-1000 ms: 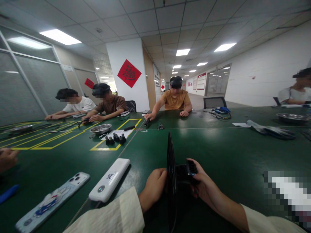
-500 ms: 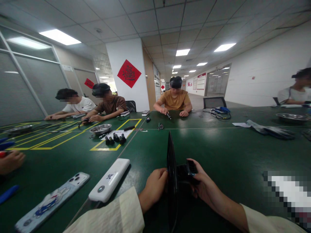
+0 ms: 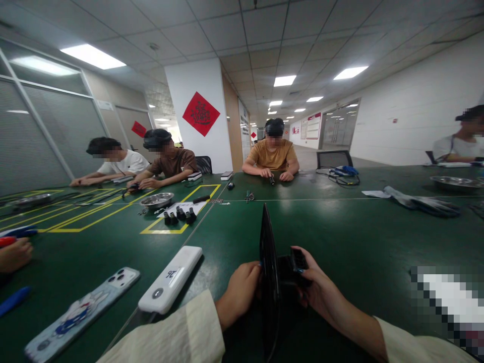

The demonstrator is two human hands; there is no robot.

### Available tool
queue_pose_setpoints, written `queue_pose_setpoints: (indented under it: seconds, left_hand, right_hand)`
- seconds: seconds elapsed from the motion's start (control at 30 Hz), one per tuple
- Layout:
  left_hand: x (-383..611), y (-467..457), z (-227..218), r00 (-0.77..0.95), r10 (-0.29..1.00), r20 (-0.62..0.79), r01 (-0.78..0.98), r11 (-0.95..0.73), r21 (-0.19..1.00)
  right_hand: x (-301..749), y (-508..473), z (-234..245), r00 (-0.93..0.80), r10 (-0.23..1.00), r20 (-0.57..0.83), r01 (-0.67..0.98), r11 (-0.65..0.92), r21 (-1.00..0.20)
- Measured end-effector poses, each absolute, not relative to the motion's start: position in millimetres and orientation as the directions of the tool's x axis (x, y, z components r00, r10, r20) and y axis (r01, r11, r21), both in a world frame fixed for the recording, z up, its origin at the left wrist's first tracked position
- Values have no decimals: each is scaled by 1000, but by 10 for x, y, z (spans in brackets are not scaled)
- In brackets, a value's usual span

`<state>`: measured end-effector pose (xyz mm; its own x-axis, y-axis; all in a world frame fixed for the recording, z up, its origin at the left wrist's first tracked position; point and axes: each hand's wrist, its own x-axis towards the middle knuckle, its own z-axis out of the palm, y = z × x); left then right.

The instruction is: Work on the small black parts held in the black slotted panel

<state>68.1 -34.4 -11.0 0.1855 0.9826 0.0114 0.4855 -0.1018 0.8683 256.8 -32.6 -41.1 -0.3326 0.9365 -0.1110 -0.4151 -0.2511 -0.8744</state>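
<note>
A thin black panel (image 3: 267,297) stands upright in front of me, seen nearly edge-on. My left hand (image 3: 241,288) is closed at the panel's left side, its fingertips partly hidden behind the edge. On the other side, my right hand (image 3: 321,286) is wrapped round a black ribbed block (image 3: 298,259), thumb pressed against it. A dark piece joins this block to the panel's face, though the shadow there hides how. Left of my left hand lie a white power bank (image 3: 172,280) marked 26 and a phone in a printed case (image 3: 85,312).
Black cylindrical parts (image 3: 180,216) and a metal bowl (image 3: 157,200) sit farther back on the green table (image 3: 321,227). Gloves (image 3: 419,201) lie at the right. A neighbour's hand (image 3: 15,254) holds a red-and-blue tool at the left edge. Several people sit around the table.
My hands and the panel hold almost the same place. Across the table, a person's hand has moved slightly right with a dark tool. The neighbour's hand at the left has shifted outward.
</note>
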Motion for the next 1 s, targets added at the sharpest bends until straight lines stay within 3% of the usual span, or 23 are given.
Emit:
queue_pose_setpoints:
  seconds: [0.43, 0.67, 1.0]
  left_hand:
    - [684, -366, -94, 187, 982, 15, 483, -106, 869]
    - [695, -338, -134, 203, 978, -56, 406, -32, 913]
    - [699, -383, -64, 187, 982, -29, 449, -59, 891]
  right_hand:
    - [2564, -357, -356, -316, 939, -134, -401, -260, -879]
    - [2560, -340, -389, -331, 937, -114, -417, -253, -873]
    - [2579, -345, -394, -336, 936, -108, -431, -254, -866]
